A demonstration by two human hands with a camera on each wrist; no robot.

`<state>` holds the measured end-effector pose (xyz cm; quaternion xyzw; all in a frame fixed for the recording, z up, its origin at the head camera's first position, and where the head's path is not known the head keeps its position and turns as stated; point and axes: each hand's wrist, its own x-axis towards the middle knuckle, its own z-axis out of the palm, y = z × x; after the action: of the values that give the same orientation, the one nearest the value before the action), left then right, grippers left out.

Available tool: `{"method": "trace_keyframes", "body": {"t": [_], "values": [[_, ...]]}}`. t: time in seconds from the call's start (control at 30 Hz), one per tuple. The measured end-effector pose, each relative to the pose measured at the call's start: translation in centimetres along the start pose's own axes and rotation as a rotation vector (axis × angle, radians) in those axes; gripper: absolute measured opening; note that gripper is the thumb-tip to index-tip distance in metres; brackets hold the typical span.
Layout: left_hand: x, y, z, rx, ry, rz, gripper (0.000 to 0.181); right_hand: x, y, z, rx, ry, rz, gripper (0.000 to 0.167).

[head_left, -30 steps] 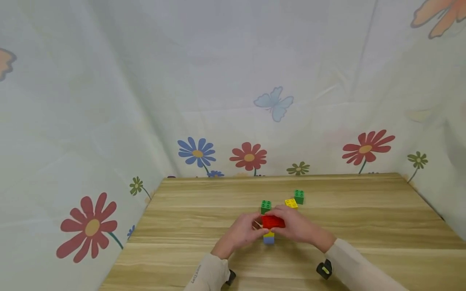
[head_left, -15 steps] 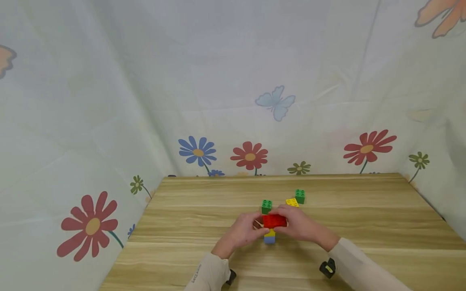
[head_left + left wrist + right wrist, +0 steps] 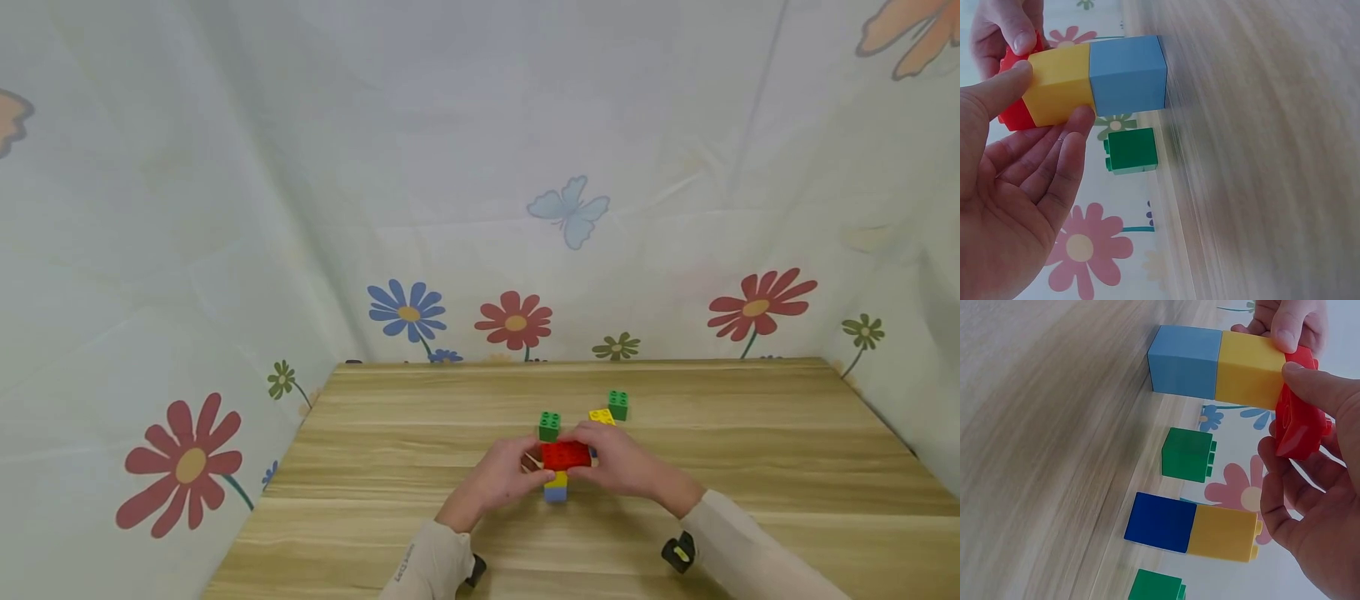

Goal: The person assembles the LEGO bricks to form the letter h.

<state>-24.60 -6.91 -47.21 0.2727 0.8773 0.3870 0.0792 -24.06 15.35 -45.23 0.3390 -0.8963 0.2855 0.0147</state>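
A light blue toy building block stands on the table with a yellow block stacked on it. Across the top lies a long red block, its far end jutting right past the yellow one. My left hand holds the stack near the yellow-red joint, thumb on the near side and fingers on the far side. My right hand pinches the red block's overhanging end between thumb and fingers. Just behind the stack sits a green block.
Behind the right hand, another yellow block sits on a dark blue block. A second green block lies farther back to the right. The wooden table meets a flower-printed cloth at its back and sides.
The right hand has shifted very slightly right, showing more of the red block's top. Both hands keep their hold, and the other blocks stay in place.
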Motion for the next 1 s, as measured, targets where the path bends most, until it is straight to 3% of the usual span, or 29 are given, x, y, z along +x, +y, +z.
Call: {"method": "trace_keyframes", "body": {"t": [0.4, 0.6, 0.83, 1.0], "values": [[0.0, 0.1, 0.0, -0.002, -0.001, -0.019, 0.028, -0.4, 0.6, -0.4, 0.008, 0.012, -0.012, 0.043], [-0.1, 0.0, 0.0, 0.008, 0.005, -0.026, 0.024, -1.5, 1.4, -1.9, -0.036, 0.059, -0.039, 0.041], [-0.2, 0.3, -0.2, 0.021, 0.013, -0.033, 0.022, -1.6, 2.6, -3.6, -0.154, 0.144, 0.045, 0.041], [-0.2, 0.4, -0.2, 0.037, 0.007, -0.028, 0.023, -1.0, 3.6, -3.7, -0.186, 0.114, 0.072, 0.05]]}}
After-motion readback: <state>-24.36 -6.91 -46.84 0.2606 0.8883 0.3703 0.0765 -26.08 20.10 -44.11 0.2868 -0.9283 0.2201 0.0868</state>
